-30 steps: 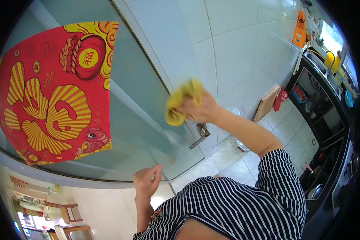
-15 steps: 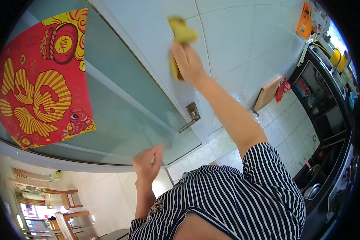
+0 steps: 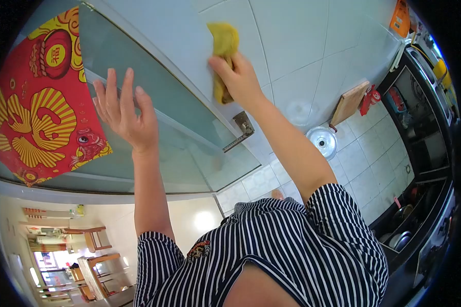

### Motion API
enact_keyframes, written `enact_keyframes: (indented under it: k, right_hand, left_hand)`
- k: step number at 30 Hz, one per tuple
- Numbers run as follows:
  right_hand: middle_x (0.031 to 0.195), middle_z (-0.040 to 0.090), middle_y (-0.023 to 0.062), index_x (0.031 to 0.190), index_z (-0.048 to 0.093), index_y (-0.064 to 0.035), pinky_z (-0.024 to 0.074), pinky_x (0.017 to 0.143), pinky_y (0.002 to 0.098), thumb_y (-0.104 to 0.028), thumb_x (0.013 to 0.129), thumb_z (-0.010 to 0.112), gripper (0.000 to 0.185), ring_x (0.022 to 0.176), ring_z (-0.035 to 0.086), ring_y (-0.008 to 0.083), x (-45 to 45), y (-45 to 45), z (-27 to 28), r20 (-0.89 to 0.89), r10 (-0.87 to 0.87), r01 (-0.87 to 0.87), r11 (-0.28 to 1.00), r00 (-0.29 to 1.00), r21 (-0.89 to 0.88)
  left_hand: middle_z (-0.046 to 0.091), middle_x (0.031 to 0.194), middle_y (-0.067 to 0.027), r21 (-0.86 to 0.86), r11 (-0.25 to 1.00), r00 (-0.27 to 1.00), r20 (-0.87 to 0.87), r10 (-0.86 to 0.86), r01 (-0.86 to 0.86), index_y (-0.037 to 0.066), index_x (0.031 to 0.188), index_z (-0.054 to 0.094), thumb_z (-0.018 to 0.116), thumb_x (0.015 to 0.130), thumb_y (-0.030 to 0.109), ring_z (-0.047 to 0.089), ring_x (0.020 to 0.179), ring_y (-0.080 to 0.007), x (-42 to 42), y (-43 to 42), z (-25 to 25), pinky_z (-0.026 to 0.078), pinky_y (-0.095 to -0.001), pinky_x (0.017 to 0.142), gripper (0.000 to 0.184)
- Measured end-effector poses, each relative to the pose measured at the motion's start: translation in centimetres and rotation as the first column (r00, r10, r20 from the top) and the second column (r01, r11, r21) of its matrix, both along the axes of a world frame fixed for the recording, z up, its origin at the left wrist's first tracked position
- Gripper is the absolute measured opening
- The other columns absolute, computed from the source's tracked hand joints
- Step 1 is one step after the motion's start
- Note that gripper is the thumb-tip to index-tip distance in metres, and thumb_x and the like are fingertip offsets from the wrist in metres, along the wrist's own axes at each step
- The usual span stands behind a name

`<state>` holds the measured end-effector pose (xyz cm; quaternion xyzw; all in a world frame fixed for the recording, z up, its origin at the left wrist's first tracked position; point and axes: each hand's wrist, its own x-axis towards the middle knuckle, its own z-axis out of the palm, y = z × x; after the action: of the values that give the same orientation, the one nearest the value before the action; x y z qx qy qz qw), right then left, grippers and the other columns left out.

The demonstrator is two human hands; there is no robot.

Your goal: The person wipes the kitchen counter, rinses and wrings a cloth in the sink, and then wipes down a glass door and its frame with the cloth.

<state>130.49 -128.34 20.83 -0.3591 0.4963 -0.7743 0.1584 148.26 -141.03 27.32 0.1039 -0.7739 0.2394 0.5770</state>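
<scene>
A yellow cleaning cloth [image 3: 224, 41] is bunched in my right hand [image 3: 241, 79], which presses it against the white door frame beside the tiled wall. My left hand [image 3: 125, 112] is raised in front of the glass door [image 3: 159, 84], fingers spread, with nothing in it. Whether its fingertips touch the glass I cannot tell. Left of that hand, a red and yellow paper decoration [image 3: 41, 102] with a large patterned character is stuck on the glass. Below the cloth is a metal door handle [image 3: 241, 130] on the door's edge.
A round metal lid [image 3: 321, 142] and a wooden cutting board [image 3: 349, 104] stand low by the tiled wall. On the right runs a black kitchen cabinet [image 3: 420, 128] with open shelves. Wooden chairs [image 3: 95, 239] appear at lower left.
My left hand has risen up and to the left, opening from a loose curl to spread fingers. My right hand stays at the frame with the cloth. The round lid has come into view.
</scene>
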Motion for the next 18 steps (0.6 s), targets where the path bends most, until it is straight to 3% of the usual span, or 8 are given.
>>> enact_keyframes:
  k: [3,5,6,10,13,15,17,18]
  right_hand:
    - [0.081,0.058,-0.0006,0.105,0.063,-0.0039,0.0452,0.069,0.0283,-0.031,0.096,0.068,0.029,0.077,0.052,0.0100,0.6,-0.3,-9.1,0.137,0.005,-0.010,0.999,0.991,0.034]
    - [0.081,0.058,-0.0013,0.104,0.063,-0.0040,0.0454,0.069,0.0278,-0.030,0.095,0.069,0.028,0.076,0.053,0.0096,0.6,0.8,-9.0,0.221,0.028,-0.054,0.992,0.975,0.116]
    - [0.081,0.059,-0.0020,0.104,0.064,-0.0041,0.0456,0.069,0.0273,-0.029,0.095,0.069,0.027,0.075,0.053,0.0091,0.5,1.1,-8.7,0.301,0.043,-0.103,0.977,0.953,0.185]
    - [0.080,0.059,-0.0016,0.099,0.065,-0.0034,0.0443,0.066,0.0283,-0.035,0.096,0.067,0.032,0.072,0.050,0.0092,-0.5,0.9,1.4,0.004,0.037,-0.037,0.996,0.999,0.078]
    - [0.080,0.059,-0.0015,0.099,0.064,-0.0037,0.0439,0.066,0.0292,-0.038,0.096,0.066,0.034,0.072,0.050,0.0100,-0.7,0.4,1.6,0.025,0.093,-0.093,0.995,0.995,0.030]
    - [0.081,0.059,-0.0016,0.100,0.064,-0.0040,0.0442,0.067,0.0283,-0.035,0.095,0.067,0.031,0.073,0.051,0.0099,0.3,0.3,-3.4,0.004,0.001,-0.001,0.999,1.000,0.045]
    - [0.083,0.059,-0.0016,0.104,0.065,-0.0051,0.0446,0.067,0.0268,-0.033,0.095,0.068,0.029,0.075,0.052,0.0087,1.0,0.8,-8.1,0.209,-0.001,-0.027,0.991,0.978,0.129]
    - [0.083,0.059,-0.0016,0.104,0.065,-0.0051,0.0446,0.067,0.0268,-0.033,0.095,0.068,0.029,0.075,0.052,0.0087,0.8,1.2,-9.2,0.218,0.001,-0.030,0.991,0.976,0.132]
  left_hand:
    - [0.057,0.143,-0.0014,-0.135,0.983,0.990,0.035,0.133,-0.127,0.020,0.122,0.072,0.062,0.093,0.016,0.041,0.143,-0.0268,-0.4,-0.8,-0.7,0.018,-0.0444,0.122,0.032]
    - [0.057,0.143,-0.0005,-0.133,0.982,0.990,0.026,0.141,-0.137,0.022,0.121,0.073,0.061,0.093,0.017,0.041,0.143,-0.0256,-0.6,-0.9,-0.9,0.017,-0.0438,0.122,0.031]
    - [0.057,0.143,0.0005,-0.139,0.980,0.989,0.012,0.148,-0.145,0.023,0.120,0.074,0.061,0.093,0.019,0.041,0.143,-0.0245,-0.7,-0.9,-0.9,0.016,-0.0432,0.122,0.031]
    - [0.058,0.143,0.0015,-0.125,0.985,0.993,0.007,0.119,-0.117,0.023,0.120,0.073,0.062,0.092,0.019,0.040,0.144,-0.0244,-0.9,-1.0,-1.1,0.017,-0.0432,0.122,0.031]
    - [0.058,0.142,0.0022,-0.133,0.981,0.989,0.009,0.146,-0.143,0.023,0.120,0.073,0.062,0.092,0.019,0.041,0.143,-0.0242,-0.8,-1.1,-0.9,0.017,-0.0433,0.122,0.031]
    - [0.058,0.142,0.0025,-0.154,0.981,0.993,-0.016,0.114,-0.115,0.023,0.119,0.073,0.061,0.091,0.018,0.041,0.143,-0.0238,-1.1,-1.2,-0.9,0.018,-0.0431,0.121,0.031]
    - [0.058,0.142,0.0025,-0.145,0.982,0.992,-0.018,0.122,-0.123,0.023,0.119,0.073,0.061,0.091,0.018,0.041,0.143,-0.0236,-1.2,-1.2,-1.0,0.018,-0.0432,0.121,0.031]
    - [0.058,0.142,0.0025,-0.143,0.981,0.991,-0.015,0.133,-0.134,0.023,0.119,0.073,0.061,0.091,0.018,0.041,0.143,-0.0235,-1.1,-1.3,-1.0,0.018,-0.0433,0.121,0.031]
